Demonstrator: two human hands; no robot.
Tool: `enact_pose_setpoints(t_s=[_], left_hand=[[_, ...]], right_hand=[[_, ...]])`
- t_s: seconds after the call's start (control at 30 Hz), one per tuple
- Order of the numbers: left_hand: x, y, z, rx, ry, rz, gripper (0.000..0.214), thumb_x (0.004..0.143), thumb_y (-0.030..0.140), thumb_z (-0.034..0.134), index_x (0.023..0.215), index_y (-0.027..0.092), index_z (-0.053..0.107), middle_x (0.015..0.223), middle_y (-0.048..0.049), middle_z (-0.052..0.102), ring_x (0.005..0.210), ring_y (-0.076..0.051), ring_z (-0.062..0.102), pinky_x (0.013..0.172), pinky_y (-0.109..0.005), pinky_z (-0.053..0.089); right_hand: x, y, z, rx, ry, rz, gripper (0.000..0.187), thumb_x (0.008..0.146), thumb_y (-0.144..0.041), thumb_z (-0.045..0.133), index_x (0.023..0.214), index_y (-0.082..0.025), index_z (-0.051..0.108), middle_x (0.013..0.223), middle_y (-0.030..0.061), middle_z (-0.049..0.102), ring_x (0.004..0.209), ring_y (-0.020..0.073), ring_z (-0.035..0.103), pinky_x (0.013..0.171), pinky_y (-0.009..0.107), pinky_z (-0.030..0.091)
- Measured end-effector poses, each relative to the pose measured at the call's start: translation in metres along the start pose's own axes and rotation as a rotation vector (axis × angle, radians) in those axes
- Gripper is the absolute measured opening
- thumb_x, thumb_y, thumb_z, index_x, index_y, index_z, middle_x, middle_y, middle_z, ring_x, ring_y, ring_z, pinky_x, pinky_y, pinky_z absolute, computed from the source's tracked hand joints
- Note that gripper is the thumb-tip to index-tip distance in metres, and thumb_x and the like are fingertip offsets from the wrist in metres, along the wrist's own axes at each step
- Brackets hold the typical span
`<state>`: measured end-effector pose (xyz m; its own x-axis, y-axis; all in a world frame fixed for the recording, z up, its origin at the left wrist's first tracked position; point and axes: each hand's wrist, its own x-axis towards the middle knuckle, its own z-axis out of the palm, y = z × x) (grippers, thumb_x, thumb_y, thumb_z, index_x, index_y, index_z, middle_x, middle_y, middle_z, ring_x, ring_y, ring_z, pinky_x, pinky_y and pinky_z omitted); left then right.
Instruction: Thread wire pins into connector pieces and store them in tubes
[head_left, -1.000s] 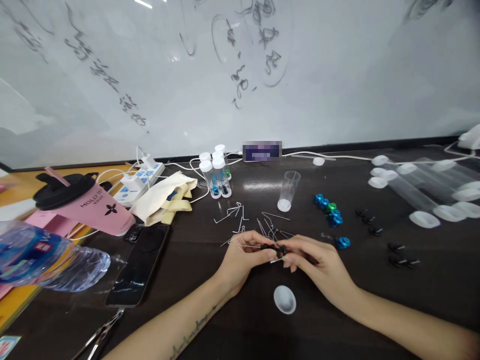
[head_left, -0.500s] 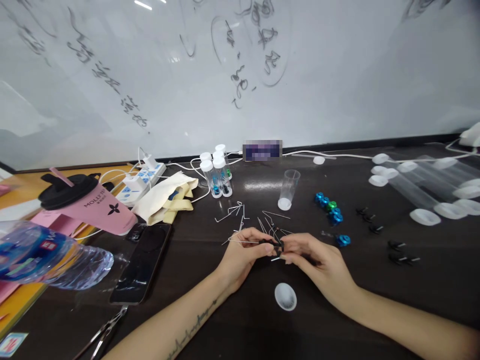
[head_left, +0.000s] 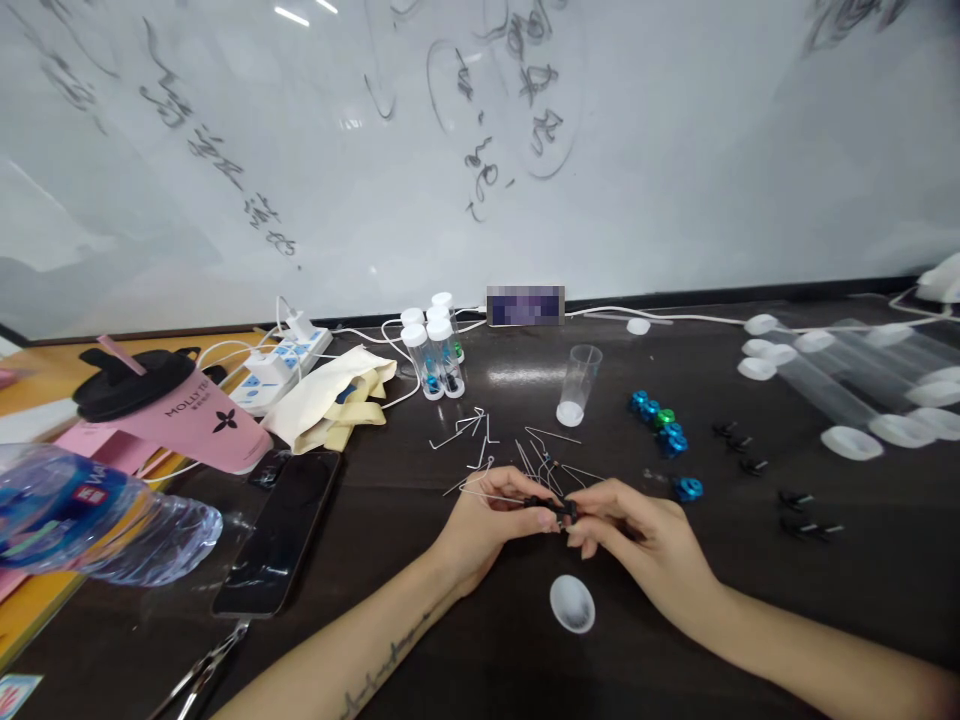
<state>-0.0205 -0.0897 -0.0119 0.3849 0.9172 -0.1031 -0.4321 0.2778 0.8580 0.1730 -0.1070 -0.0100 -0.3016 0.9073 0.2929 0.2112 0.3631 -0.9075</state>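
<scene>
While both hands meet low over the dark table (head_left: 420,640), I see the left hand (head_left: 480,522) and the right hand (head_left: 637,537) pinching one small black part (head_left: 553,509) between them, thumb and forefinger tips pressed onto it from either side, the other fingers curled loosely under. A thin bent wire (head_left: 487,493) runs out leftwards from the part across the left fingers; whether it is already seated in the part I cannot tell, as the fingertips cover the joint. The part sits just above the table, close to me, with a white cap (head_left: 572,604) lying just beside the wrists. Behind the hands lies a scatter of loose wires (head_left: 480,430), and beyond them an open clear tube (head_left: 579,378) stands upright. To the right are blue nuts (head_left: 660,425) and more black parts (head_left: 795,512), well apart from the hands. A phone (head_left: 281,530) lies to the left.
</scene>
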Motion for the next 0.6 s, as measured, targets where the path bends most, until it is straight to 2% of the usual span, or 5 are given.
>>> enact_pose_setpoints(t_s=[0.27, 0.43, 0.6], left_hand=[[-0.0005, 0.0005, 0.0032, -0.012, 0.024, -0.006, 0.019, 0.062, 0.011, 0.084, 0.076, 0.013, 0.072, 0.079, -0.0036, 0.076, 0.064, -0.010, 0.067, 0.068, -0.022, 0.051], [0.0007, 0.0010, 0.0037, -0.038, 0.048, 0.005, 0.017, 0.063, 0.012, 0.083, 0.076, 0.013, 0.071, 0.079, -0.0039, 0.076, 0.064, -0.009, 0.067, 0.069, -0.022, 0.051], [0.0003, 0.0012, 0.0035, -0.021, 0.052, 0.009, 0.019, 0.062, 0.013, 0.084, 0.077, 0.013, 0.072, 0.077, -0.0036, 0.076, 0.065, -0.010, 0.067, 0.070, -0.022, 0.051]], right_hand=[[-0.0010, -0.0008, -0.0009, -0.051, 0.008, 0.049, 0.004, 0.089, -0.023, 0.063, 0.093, -0.023, 0.063, 0.069, -0.0027, 0.070, 0.059, 0.0133, 0.068, 0.055, 0.023, 0.053], [0.0009, -0.0026, -0.0003, -0.087, 0.047, 0.032, 0.014, 0.086, -0.024, 0.068, 0.099, -0.026, 0.061, 0.078, -0.0027, 0.068, 0.070, 0.0146, 0.067, 0.064, 0.025, 0.053], [-0.0008, -0.0013, -0.0008, -0.072, 0.015, 0.004, 0.007, 0.089, -0.022, 0.063, 0.096, -0.025, 0.062, 0.077, -0.0033, 0.068, 0.065, 0.0124, 0.067, 0.062, 0.023, 0.053]])
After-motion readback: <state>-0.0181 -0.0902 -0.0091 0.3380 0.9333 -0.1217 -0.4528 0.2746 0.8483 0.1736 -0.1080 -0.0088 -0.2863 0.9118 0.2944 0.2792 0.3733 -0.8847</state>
